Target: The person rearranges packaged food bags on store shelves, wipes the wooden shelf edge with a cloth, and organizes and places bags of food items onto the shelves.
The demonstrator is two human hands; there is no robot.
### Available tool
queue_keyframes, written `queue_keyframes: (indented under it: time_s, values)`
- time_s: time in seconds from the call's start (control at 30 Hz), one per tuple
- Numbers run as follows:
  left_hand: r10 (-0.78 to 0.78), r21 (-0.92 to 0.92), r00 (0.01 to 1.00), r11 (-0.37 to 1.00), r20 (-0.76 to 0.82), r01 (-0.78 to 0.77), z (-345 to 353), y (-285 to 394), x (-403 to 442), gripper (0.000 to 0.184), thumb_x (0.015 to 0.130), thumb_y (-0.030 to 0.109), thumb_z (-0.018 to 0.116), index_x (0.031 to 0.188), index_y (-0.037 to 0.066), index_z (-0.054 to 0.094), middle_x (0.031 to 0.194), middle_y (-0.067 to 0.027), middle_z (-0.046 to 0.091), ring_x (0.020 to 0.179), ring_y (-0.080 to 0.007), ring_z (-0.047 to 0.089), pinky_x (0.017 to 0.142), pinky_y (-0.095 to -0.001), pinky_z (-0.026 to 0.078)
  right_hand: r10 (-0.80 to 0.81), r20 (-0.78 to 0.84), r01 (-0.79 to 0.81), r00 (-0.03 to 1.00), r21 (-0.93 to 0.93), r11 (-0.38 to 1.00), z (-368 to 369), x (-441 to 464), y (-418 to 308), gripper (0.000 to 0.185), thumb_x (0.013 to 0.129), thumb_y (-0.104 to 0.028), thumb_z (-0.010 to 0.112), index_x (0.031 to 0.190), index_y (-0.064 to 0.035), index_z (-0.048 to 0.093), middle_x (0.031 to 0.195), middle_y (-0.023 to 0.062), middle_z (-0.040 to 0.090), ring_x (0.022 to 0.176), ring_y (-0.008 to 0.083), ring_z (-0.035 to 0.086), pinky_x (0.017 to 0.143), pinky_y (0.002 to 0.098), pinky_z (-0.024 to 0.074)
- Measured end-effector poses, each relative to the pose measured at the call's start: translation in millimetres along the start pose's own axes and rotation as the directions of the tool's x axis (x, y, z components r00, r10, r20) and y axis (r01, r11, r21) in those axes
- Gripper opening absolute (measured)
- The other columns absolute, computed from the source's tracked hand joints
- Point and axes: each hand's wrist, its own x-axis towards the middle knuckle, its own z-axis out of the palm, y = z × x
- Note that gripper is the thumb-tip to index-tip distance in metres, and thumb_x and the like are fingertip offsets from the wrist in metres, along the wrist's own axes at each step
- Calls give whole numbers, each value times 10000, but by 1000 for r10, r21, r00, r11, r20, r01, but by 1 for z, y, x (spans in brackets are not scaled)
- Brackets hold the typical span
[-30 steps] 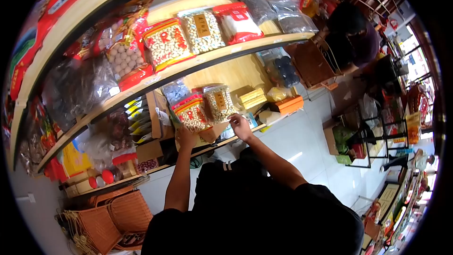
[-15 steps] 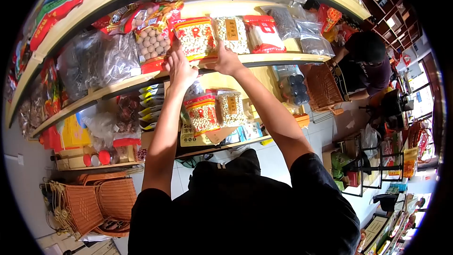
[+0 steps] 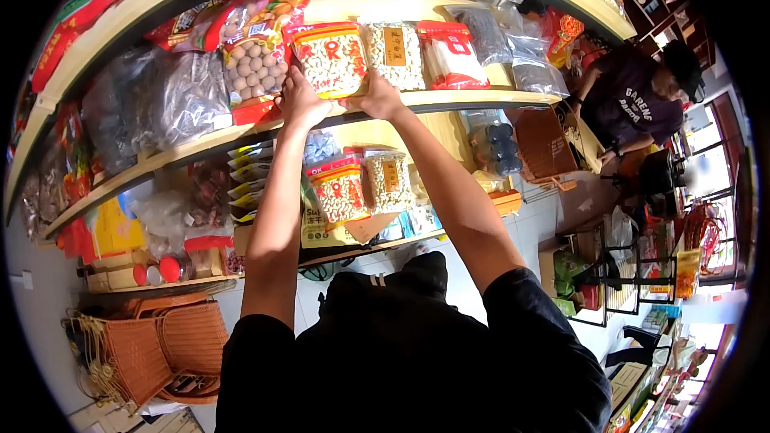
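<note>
A red-and-yellow bag of pale, cashew-like pieces [image 3: 330, 62] stands on the upper shelf. My left hand [image 3: 301, 101] closes on its lower left corner, and my right hand [image 3: 380, 98] presses its lower right side, so the bag sits between them. Parts of the fingers are hidden. Just right of it stands a clear bag of similar pale pieces [image 3: 395, 56] with a tan label. Left of my left hand is a bag of round brown longans [image 3: 256, 70]. On the lower shelf, below my wrists, rests another red-and-yellow bag [image 3: 338, 189].
A red-and-white packet [image 3: 451, 56] and dark bagged goods [image 3: 479, 36] stand farther right. The upper shelf's front edge [image 3: 481, 99] runs under my hands. Wicker baskets [image 3: 160, 345] stand on the floor at left. A person [image 3: 634, 104] is beside a basket [image 3: 539, 143] at right.
My hands stay at the bag's lower sides, and the left fingers have drawn in against its corner. The person at right has turned and straightened. The view has shifted slightly.
</note>
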Motion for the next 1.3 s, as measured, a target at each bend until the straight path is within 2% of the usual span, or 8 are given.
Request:
queue_keyframes:
  time_s: [0.1,0.3,0.5,0.77,0.8,0.87,1.03,1.3]
  values:
    - [25,-161,1000,987,-19,-27,-7,11,-2,869,625,216,793,1390,46,418,1289,-206,580,1266,-353,499,1068,-504,341,-23,33,21,999,64,998,1,1,10,959,600,-561,836,1311,-47,450,1174,137,667,1175,283,582,1036,452,332]
    - [88,-350,993,930,-73,-108,4,6,-3,773,661,38,730,1361,21,403,1229,-212,599,1182,-330,566,997,-381,435,-143,34,85,989,663,744,11,3,26,847,668,-119,874,1365,18,412,1186,143,662,1078,196,642,962,323,491]
    - [228,-676,964,690,-138,-260,-5,6,-41,788,747,-122,620,1433,36,265,1260,-231,575,1209,-273,563,998,-355,447,-213,-175,274,961,703,657,5,-37,-1,775,747,95,747,1393,23,324,1183,180,616,1090,219,624,922,322,533]
    - [142,-735,990,669,-19,-110,24,-42,-180,828,777,-71,623,1468,81,193,1247,-260,570,1145,-330,605,918,-390,502,-195,-194,272,961,553,787,45,-183,32,748,765,99,699,1383,-28,298,1217,209,590,1102,260,612,875,358,552]
    - [74,-679,980,731,183,72,29,-54,-202,832,808,-94,628,1460,52,133,1251,-154,511,1121,-220,572,888,-313,489,-157,-106,190,982,538,822,54,-207,41,750,784,100,683,1395,-32,269,1212,215,590,1122,261,602,887,365,549]
    - [129,-870,982,490,135,55,59,-77,-251,818,817,-104,611,1461,48,130,1328,-172,426,1220,-234,495,987,-343,444,21,108,-68,994,453,889,71,-256,55,744,809,56,697,1402,-18,254,1201,203,605,1128,242,602,888,359,544]
    - [-14,-728,922,609,387,315,76,-108,-325,809,809,-100,601,1454,20,128,1410,-205,377,1306,-283,443,1068,-391,390,202,415,-360,887,347,866,109,-319,87,762,824,-172,782,1389,-8,298,1150,169,660,1059,242,655,861,343,541]
    - [-52,-644,914,693,403,323,125,-156,-281,840,833,-43,630,1481,30,102,1408,-226,401,1292,-293,465,1053,-393,398,92,334,-155,938,169,973,146,-263,107,735,827,-276,746,1374,-61,304,946,253,671,881,446,655,719,490,528]
